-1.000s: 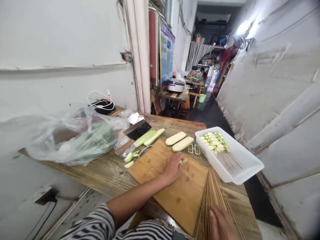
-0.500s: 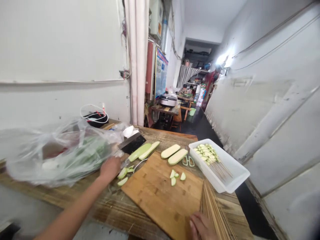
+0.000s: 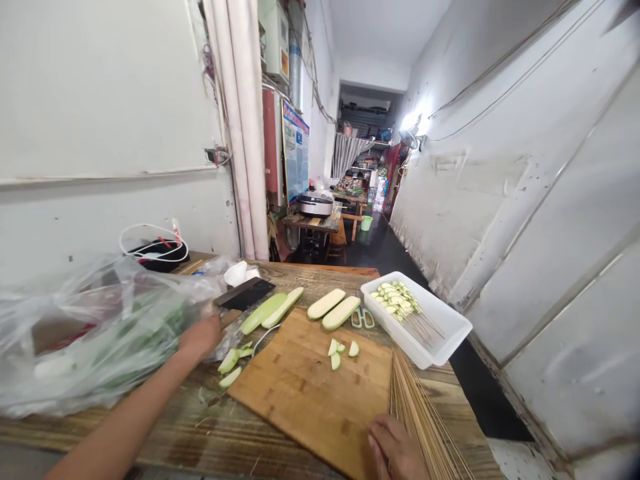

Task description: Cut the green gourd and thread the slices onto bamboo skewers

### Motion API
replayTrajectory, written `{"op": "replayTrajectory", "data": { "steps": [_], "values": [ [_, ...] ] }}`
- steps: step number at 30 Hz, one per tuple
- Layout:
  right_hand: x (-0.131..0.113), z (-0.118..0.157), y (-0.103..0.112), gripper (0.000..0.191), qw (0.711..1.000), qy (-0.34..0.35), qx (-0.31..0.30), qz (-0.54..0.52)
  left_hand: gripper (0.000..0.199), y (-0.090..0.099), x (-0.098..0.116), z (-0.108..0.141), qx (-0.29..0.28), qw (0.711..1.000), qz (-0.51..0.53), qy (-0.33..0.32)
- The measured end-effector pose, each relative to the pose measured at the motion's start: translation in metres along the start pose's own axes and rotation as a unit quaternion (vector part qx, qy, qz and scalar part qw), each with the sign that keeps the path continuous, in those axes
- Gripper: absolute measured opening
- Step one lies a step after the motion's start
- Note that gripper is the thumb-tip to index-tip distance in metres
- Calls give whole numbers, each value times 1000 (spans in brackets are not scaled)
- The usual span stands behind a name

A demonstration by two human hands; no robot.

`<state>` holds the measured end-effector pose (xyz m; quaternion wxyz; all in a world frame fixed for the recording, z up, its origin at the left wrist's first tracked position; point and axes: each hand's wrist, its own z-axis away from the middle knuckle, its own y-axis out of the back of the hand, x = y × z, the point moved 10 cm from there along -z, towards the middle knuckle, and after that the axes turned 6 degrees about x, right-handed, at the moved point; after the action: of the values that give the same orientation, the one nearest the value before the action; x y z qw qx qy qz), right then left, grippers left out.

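Head: left hand now at bag

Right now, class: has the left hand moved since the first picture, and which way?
Yes: the left hand has moved left, off the wooden cutting board.

Zucchini slices, pale green, scattered on cutting board; zucchini strips just beyond. Bamboo skewers fanned flat beside board, right hand against them; left hand at plastic bag.

hands: 2 | cutting boards: 1 | long zucchini strips: 4 | white trays: 1
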<state>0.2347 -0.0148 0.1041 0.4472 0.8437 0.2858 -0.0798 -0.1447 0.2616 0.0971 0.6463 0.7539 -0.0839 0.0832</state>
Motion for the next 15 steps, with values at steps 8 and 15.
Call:
{"op": "replayTrajectory", "data": {
  "steps": [8,15],
  "values": [
    [-4,-11,7,21,997,-31,4,-75,43,77,31,14,59,997,-6,56],
    [-11,-80,-3,48,908,-169,-8,-384,39,65,159,126,173,963,204,-46]
  ]
}}
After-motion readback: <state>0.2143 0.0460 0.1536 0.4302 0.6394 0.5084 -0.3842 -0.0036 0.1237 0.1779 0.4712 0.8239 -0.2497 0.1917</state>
